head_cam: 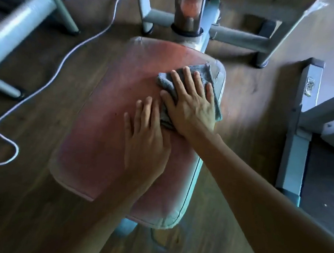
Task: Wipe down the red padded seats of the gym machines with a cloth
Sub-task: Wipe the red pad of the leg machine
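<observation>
Both hands flat on the red seat (104, 105), right one pressing the cloth (209, 79).

Right hand (189, 106): palm down on the grey cloth, fingers (188, 78) spread wide and straight, not gripping. Cloth is bunched at the seat's far right corner, near the edge, sticking out on both sides of the hand. Left hand (145, 138): flat on bare seat just beside the right hand, fingers loosely apart, holding nothing, its thumb side touching the cloth's near edge. Seat sits on a metal post (188, 10) of the grey frame (239, 34). White cable (67, 56) trails on the wood floor (26, 205) to the left. Frame is motion-blurred.
</observation>
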Action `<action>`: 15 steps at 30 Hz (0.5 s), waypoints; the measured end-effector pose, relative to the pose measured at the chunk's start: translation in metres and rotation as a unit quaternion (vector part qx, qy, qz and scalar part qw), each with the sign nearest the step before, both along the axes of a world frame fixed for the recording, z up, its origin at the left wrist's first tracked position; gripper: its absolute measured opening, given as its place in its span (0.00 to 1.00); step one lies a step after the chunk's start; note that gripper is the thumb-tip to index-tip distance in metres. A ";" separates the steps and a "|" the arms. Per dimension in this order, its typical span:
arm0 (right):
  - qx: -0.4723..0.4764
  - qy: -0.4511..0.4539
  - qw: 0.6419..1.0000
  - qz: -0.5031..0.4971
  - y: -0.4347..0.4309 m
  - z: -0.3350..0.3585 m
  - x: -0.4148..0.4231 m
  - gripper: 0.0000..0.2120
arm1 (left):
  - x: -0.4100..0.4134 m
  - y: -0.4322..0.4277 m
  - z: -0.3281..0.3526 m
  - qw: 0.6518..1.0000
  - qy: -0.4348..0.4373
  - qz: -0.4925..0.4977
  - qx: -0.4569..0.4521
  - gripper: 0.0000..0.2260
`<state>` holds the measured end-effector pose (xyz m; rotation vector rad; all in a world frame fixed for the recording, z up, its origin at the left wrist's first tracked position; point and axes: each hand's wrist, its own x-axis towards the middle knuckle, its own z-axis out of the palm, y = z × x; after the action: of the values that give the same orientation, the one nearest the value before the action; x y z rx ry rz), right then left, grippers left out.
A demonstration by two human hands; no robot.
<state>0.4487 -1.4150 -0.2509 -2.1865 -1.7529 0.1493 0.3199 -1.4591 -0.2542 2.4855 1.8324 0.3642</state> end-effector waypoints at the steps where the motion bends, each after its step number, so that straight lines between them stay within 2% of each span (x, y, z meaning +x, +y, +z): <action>1: 0.004 0.007 1.000 0.001 0.002 -0.001 0.002 0.27 | -0.001 0.001 -0.001 1.000 -0.010 -0.004 0.005 0.29; 4: 0.028 0.038 0.999 0.022 0.005 -0.006 0.010 0.23 | -0.002 0.002 -0.002 0.999 -0.040 -0.006 0.011 0.31; 6: 0.080 0.041 0.995 0.034 0.002 -0.008 0.012 0.21 | 0.000 0.005 -0.001 0.999 -0.054 -0.004 -0.001 0.33; 9: 0.118 0.061 0.990 0.035 -0.013 -0.009 0.015 0.18 | 0.001 0.007 0.002 0.997 -0.082 0.008 -0.009 0.25; 11: 0.127 0.089 0.988 0.023 -0.027 -0.014 0.016 0.18 | 0.002 0.007 0.003 0.996 -0.093 -0.015 0.007 0.24; 13: 0.157 0.142 0.977 -0.001 -0.043 -0.023 0.015 0.20 | 0.007 0.007 0.003 0.992 -0.108 -0.057 0.018 0.27; 15: 0.207 0.267 0.940 -0.038 -0.059 -0.032 0.012 0.20 | 0.016 0.008 0.003 0.989 -0.121 -0.082 0.001 0.28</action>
<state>0.4610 -1.4742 -0.2828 -1.7004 -1.2576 0.2950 0.3361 -1.4510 -0.2511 2.4429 1.5280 0.6271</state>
